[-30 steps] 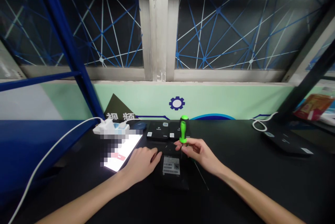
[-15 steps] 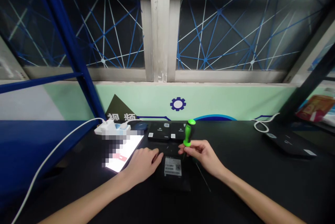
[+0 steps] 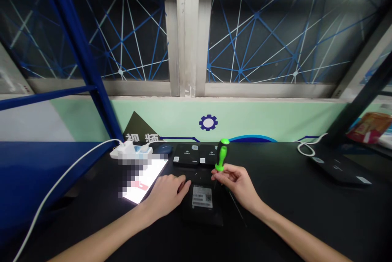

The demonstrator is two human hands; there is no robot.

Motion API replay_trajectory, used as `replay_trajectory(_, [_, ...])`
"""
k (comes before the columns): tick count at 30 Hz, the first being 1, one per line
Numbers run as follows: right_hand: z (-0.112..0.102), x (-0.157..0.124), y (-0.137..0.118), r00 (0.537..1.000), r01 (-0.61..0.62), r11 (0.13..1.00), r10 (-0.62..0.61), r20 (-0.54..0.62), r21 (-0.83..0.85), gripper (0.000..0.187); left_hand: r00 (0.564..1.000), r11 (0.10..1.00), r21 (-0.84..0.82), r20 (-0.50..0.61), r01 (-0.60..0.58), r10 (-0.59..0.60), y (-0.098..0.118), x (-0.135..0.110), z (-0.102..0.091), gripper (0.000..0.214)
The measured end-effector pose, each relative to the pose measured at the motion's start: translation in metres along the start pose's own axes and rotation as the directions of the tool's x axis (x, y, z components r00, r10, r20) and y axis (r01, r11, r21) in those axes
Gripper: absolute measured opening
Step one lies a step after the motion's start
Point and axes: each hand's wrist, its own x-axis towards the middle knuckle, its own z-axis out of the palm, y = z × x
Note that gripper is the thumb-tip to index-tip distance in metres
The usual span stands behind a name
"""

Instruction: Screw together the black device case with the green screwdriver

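Note:
My right hand (image 3: 240, 182) pinches a green and black screwdriver (image 3: 222, 156) low on its handle. The tool stands nearly upright, its dark shaft pointing down at the far right part of a flat black device (image 3: 205, 216). Whether the tip touches a screw is too small to tell. A white printed label (image 3: 202, 196) lies on the device's upper face. My left hand (image 3: 168, 191) rests palm down at the device's left side, thumb apart from the fingers, holding nothing. A thin dark rod (image 3: 237, 208) lies to the right of the device.
Two black boxes (image 3: 185, 155) stand behind the device. A lit tablet-like screen (image 3: 147, 180) lies left, near a white power strip (image 3: 114, 153) with a white cable (image 3: 58, 182). A dark mouse (image 3: 163, 148) sits behind it. Another black box (image 3: 337, 168) lies far right.
The screwdriver handle has turned: its black stripe moved from the right side to the left. My right fingers shifted slightly with it. My left hand has stayed in place.

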Motion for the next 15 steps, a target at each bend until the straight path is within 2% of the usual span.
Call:
replay_trajectory(5, [-0.007, 0.000, -0.006, 0.994, 0.087, 0.996, -0.088, -0.060, -0.020, 0.023, 1.000, 1.000, -0.017, -0.001, 0.024, -0.024, 0.001, -0.001, -0.003, 0.031])
replay_trajectory(9, [-0.011, 0.001, -0.008, 0.988, 0.117, 0.993, -0.113, -0.105, 0.029, 0.022, 0.999, 0.997, -0.051, -0.017, -0.050, 0.049, 0.002, -0.004, -0.005, 0.036])
replay_trajectory(15, [-0.011, 0.000, -0.012, 0.998, 0.061, 0.993, -0.060, 0.015, -0.104, 0.025, 0.996, 0.993, -0.076, 0.008, -0.086, 0.087, 0.001, -0.005, -0.006, 0.046])
